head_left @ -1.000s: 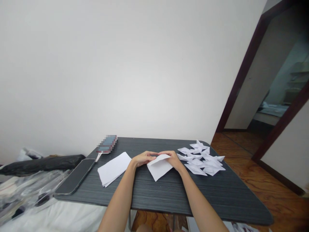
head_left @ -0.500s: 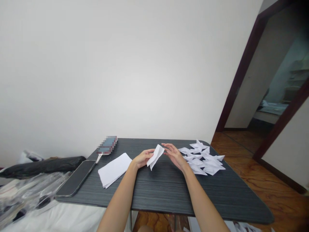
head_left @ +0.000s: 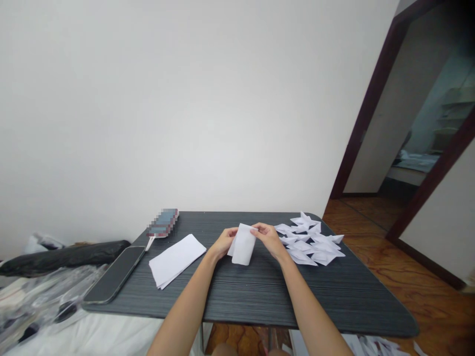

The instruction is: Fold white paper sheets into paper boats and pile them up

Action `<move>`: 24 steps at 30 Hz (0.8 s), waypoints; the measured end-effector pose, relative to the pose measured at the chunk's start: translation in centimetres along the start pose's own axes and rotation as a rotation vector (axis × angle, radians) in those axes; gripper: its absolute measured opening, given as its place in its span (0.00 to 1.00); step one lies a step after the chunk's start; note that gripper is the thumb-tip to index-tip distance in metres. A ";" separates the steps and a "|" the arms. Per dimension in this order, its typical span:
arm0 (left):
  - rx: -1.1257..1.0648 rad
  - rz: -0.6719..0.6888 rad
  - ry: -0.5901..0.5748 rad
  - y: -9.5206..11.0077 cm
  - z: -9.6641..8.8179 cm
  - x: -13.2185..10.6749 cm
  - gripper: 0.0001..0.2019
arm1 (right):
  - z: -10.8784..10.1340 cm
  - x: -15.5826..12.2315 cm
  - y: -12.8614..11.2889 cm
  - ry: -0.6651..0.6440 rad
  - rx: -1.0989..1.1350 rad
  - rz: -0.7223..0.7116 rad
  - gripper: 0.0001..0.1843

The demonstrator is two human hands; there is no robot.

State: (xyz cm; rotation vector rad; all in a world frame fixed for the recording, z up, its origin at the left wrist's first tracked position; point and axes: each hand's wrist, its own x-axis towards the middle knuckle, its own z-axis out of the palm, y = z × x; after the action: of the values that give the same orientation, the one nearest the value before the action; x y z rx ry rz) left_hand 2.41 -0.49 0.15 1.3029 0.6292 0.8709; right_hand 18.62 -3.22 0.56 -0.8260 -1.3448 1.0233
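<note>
Both of my hands hold one white folded sheet of paper [head_left: 245, 247] just above the dark table [head_left: 260, 291]. My left hand [head_left: 223, 242] pinches its left edge. My right hand [head_left: 269, 239] pinches its top right corner. The sheet hangs nearly upright between them. A stack of flat white sheets [head_left: 175, 258] lies to the left of my hands. A pile of several folded white paper shapes [head_left: 309, 239] lies to the right, close to my right hand.
A dark phone [head_left: 116, 273] lies at the table's left edge, with a blurred small object [head_left: 162, 223] behind it. A long black bundle [head_left: 63, 251] and clear plastic wrapping [head_left: 33, 301] lie left of the table. A doorway [head_left: 419, 143] opens at the right over wooden floor.
The sheet was pressed flat on the table by both hands. My left hand lifted it while the right let go, and now both hands hold it upright again.
</note>
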 end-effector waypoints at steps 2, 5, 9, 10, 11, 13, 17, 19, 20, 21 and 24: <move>0.008 0.107 0.138 0.1 -0.3 0.4 0.20 | 0.0 0.1 -0.1 0.009 -0.019 -0.007 0.10; 0.085 0.217 0.255 0.6 -0.2 0.4 0.21 | 0.2 0.1 -0.3 0.011 -0.058 -0.010 0.10; 0.269 0.310 0.268 1.5 0.7 -0.3 0.17 | 0.3 0.0 -0.4 -0.005 -0.101 -0.025 0.11; 0.292 0.326 0.271 1.7 0.9 -0.4 0.16 | 0.3 0.0 -0.4 -0.010 -0.105 -0.032 0.11; 0.304 0.341 0.279 1.7 1.1 -0.5 0.16 | 0.3 0.0 -0.4 -0.012 -0.105 -0.039 0.11; 0.319 0.363 0.301 1.7 1.2 -0.6 0.14 | 0.3 0.0 -0.4 -0.014 -0.100 -0.053 0.10; 0.339 0.379 0.331 1.4 1.1 -0.4 0.13 | 0.2 0.0 -0.3 -0.005 -0.088 -0.061 0.09; 0.345 0.382 0.341 1.2 1.1 -0.3 0.12 | 0.2 0.1 -0.3 0.007 -0.092 -0.057 0.09; 0.344 0.383 0.345 1.2 1.1 -0.3 0.12 | 0.2 0.1 -0.3 0.012 -0.093 -0.056 0.10; 0.342 0.384 0.349 1.2 1.1 -0.3 0.12 | 0.2 0.1 -0.3 0.014 -0.093 -0.053 0.10; 0.335 0.377 0.364 1.3 1.2 -0.4 0.12 | 0.2 0.0 -0.3 0.017 -0.092 -0.044 0.10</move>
State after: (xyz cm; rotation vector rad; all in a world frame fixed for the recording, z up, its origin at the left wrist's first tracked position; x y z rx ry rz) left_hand 2.90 -1.44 1.63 1.6097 0.8557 1.3750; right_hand 18.45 -3.31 0.90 -0.8677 -1.3980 0.9234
